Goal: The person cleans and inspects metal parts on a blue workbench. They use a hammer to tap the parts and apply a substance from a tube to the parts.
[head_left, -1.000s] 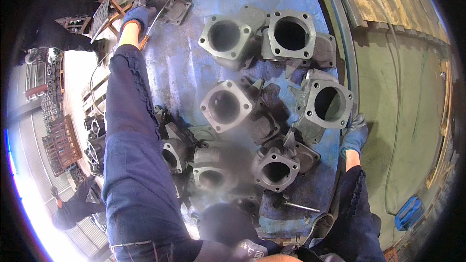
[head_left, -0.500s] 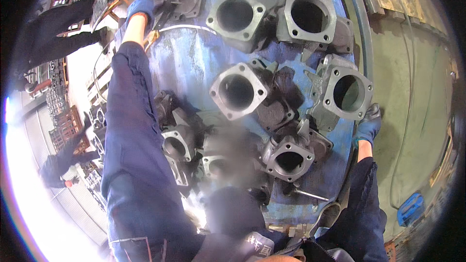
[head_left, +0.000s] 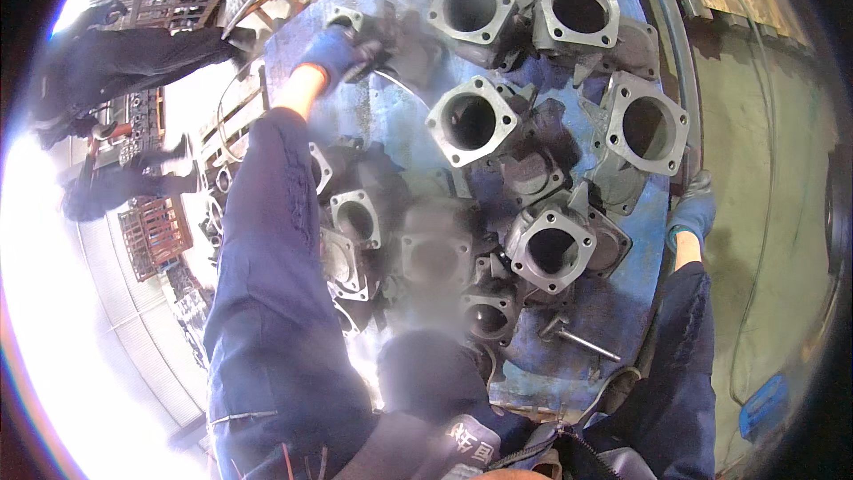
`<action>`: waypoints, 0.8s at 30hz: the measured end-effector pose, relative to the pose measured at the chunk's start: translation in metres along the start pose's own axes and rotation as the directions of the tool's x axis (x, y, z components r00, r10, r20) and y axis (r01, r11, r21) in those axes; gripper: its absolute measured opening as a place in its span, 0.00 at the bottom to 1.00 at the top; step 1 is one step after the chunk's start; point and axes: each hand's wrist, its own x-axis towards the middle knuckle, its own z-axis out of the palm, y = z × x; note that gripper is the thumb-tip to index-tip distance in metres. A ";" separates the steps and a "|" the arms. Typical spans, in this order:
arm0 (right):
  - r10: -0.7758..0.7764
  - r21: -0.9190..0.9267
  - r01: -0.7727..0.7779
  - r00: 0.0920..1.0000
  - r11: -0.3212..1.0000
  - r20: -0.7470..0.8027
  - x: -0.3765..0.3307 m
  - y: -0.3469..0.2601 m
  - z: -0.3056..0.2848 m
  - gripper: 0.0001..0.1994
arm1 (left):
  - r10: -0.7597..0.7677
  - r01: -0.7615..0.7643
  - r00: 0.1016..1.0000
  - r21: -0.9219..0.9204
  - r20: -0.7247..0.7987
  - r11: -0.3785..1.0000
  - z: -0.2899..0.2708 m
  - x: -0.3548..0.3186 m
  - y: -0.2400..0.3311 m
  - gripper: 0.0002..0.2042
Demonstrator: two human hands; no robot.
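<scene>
Reaching far across the blue worktable (head_left: 418, 138), the person's left hand (head_left: 333, 52), in a blue glove, rests on a dark grey metal casting (head_left: 391, 36) at the table's far left corner. The gloved fingers curl over the near side of that casting, closed around its edge, with the square flange of the piece lying just beyond the fingertips. The right hand (head_left: 693, 213), also gloved in blue, sits on the table's right edge (head_left: 668, 204), fingers folded down over the rim; whether they pinch it I cannot tell. Just beside that hand stands a flanged housing (head_left: 644, 129) with a round bore. More grey housings (head_left: 466, 120) crowd the tabletop between the two arms.
</scene>
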 end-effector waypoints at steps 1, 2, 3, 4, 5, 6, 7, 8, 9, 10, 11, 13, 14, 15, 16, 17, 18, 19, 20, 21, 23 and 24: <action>-0.039 0.039 0.040 0.999 0.998 -0.019 0.000 0.000 0.000 0.33 | 0.044 -0.043 0.998 -0.044 0.035 0.998 0.006 -0.012 0.004 0.30; -0.079 0.071 0.081 0.996 0.994 -0.040 0.000 0.000 0.000 0.33 | 0.112 -0.111 0.993 -0.042 0.022 0.993 0.013 -0.023 0.007 0.29; -0.071 0.106 0.073 0.997 0.992 -0.030 0.000 0.000 0.000 0.33 | 0.168 -0.167 0.986 -0.039 0.024 0.985 0.019 -0.035 0.010 0.28; -0.105 0.082 0.107 0.994 0.991 -0.034 0.000 0.001 0.000 0.33 | 0.221 -0.220 0.975 -0.037 0.028 0.975 0.025 -0.047 0.011 0.28; -0.095 0.060 0.095 0.995 0.994 -0.005 0.001 0.001 0.000 0.33 | 0.049 -0.070 0.976 0.093 0.211 0.993 0.029 -0.056 0.013 0.28; -0.096 0.059 0.096 0.995 0.994 0.000 0.003 0.002 0.001 0.33 | 0.193 -0.210 0.970 0.116 0.147 0.971 0.035 -0.070 0.016 0.29; -0.094 0.034 0.093 0.995 0.995 0.030 0.006 0.003 0.002 0.32 | 0.200 -0.226 0.968 0.183 0.150 0.957 0.040 -0.077 0.021 0.28; -0.097 0.040 0.096 0.995 0.995 0.032 0.009 0.004 0.005 0.32 | 0.223 -0.257 0.960 0.229 0.168 0.939 0.044 -0.084 0.027 0.28; -0.101 0.046 0.099 0.994 0.994 0.030 0.013 0.005 0.007 0.31 | 0.277 -0.296 0.955 0.242 0.109 0.924 0.043 -0.089 0.032 0.28; -0.109 0.049 0.108 0.994 0.993 0.025 0.017 0.007 0.009 0.30 | 0.310 -0.322 0.947 0.259 0.090 0.910 0.042 -0.091 0.038 0.27; -0.132 0.069 0.129 0.991 0.989 0.036 0.022 0.007 0.010 0.28 | 0.294 -0.319 0.947 0.301 0.128 0.899 0.039 -0.090 0.045 0.24; -0.317 -0.050 0.317 0.948 0.947 0.007 0.026 0.009 0.010 0.26 | 0.245 -0.242 0.969 0.394 0.045 0.886 0.032 -0.095 0.054 0.26; -0.357 -0.171 0.358 0.933 0.918 0.042 0.028 0.006 0.009 0.27 | 0.277 -0.274 0.960 0.265 0.028 0.924 0.026 -0.095 0.056 0.26; -0.311 -0.179 0.311 0.950 0.933 0.030 0.030 0.004 0.005 0.27 | 0.192 -0.193 0.981 0.228 0.026 0.954 0.021 -0.096 0.058 0.26; -0.249 -0.187 0.256 0.967 0.949 0.057 0.030 -0.002 0.001 0.30 | 0.257 -0.217 0.957 0.257 -0.133 0.942 0.020 -0.110 0.056 0.25; -0.250 -0.260 0.265 0.964 0.929 0.092 0.030 -0.004 -0.006 0.30 | 0.344 -0.250 0.881 0.296 -0.326 0.922 0.019 -0.124 0.054 0.23; -0.264 -0.295 0.288 0.957 0.911 0.119 0.030 -0.009 -0.013 0.31 | 0.291 -0.195 0.854 0.254 -0.432 0.947 0.023 -0.142 0.055 0.22; -0.321 -0.298 0.347 0.937 0.889 0.135 0.028 -0.010 -0.021 0.29 | 0.238 -0.142 0.814 0.216 -0.530 0.966 0.026 -0.161 0.055 0.22; -0.388 -0.274 0.412 0.911 0.869 0.138 0.027 -0.007 -0.030 0.28 | 0.186 -0.096 0.762 0.175 -0.621 0.980 0.030 -0.183 0.055 0.21; -0.440 -0.262 0.458 0.889 0.849 0.128 0.024 -0.002 -0.038 0.27 | 0.089 -0.136 0.767 -0.026 -0.635 0.990 0.043 -0.208 0.061 0.21; -0.460 -0.362 0.442 0.887 0.821 0.041 0.022 0.007 -0.052 0.24 | -0.108 -0.232 0.756 -0.419 -0.646 0.878 0.069 -0.262 0.075 0.21; -0.474 -0.409 0.433 0.881 0.803 0.002 0.021 0.012 -0.058 0.23 | -0.144 -0.307 0.722 -0.500 -0.677 0.810 0.082 -0.287 0.084 0.18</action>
